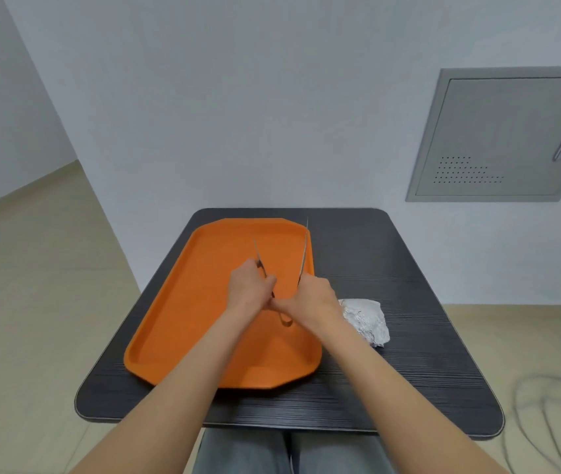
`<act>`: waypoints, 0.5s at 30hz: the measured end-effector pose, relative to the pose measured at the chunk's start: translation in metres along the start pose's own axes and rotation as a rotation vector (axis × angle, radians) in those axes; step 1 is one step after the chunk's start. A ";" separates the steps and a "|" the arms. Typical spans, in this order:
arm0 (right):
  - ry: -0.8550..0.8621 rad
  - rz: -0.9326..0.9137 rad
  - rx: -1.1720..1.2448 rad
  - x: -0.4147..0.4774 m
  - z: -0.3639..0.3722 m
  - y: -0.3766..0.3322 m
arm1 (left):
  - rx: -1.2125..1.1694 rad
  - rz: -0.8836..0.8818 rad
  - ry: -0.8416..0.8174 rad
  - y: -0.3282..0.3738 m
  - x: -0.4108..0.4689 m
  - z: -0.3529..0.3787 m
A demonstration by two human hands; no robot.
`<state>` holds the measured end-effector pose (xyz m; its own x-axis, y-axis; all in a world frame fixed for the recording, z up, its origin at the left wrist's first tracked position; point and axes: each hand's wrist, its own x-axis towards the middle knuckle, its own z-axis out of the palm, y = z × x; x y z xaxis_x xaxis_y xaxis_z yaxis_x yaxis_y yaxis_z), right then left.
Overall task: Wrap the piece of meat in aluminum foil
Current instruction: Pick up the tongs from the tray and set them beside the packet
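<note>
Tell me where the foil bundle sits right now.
The foil bundle lies on the dark table, just off the orange tray's right edge, beside the right hand's wrist.

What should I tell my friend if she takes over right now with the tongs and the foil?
Left hand: closed around one arm of the metal tongs, above the orange tray.
Right hand: closed around the other arm, so the tongs are spread wide, tips pointing away from the person.
Foil bundle: crumpled shut, lying on the dark table just right of the tray, behind the right wrist.
Done: the bundle looks closed; no meat shows.
Left: probably only putting the tongs down. Whether the foil is sealed all round cannot be seen from here.
</note>
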<state>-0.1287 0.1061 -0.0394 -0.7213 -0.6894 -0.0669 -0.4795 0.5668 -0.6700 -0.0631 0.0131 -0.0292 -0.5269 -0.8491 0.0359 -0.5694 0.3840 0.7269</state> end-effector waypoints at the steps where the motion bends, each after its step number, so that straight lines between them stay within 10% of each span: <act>1: 0.017 -0.008 0.007 0.004 -0.006 0.001 | -0.018 0.013 -0.002 0.007 0.002 0.002; 15: 0.194 0.190 -0.049 0.060 -0.063 0.064 | -0.082 0.118 -0.129 0.033 0.001 0.043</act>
<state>-0.2341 0.1300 -0.0398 -0.8806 -0.4720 -0.0425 -0.3465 0.7024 -0.6217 -0.1093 0.0402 -0.0347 -0.6665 -0.7444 0.0403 -0.4482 0.4433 0.7763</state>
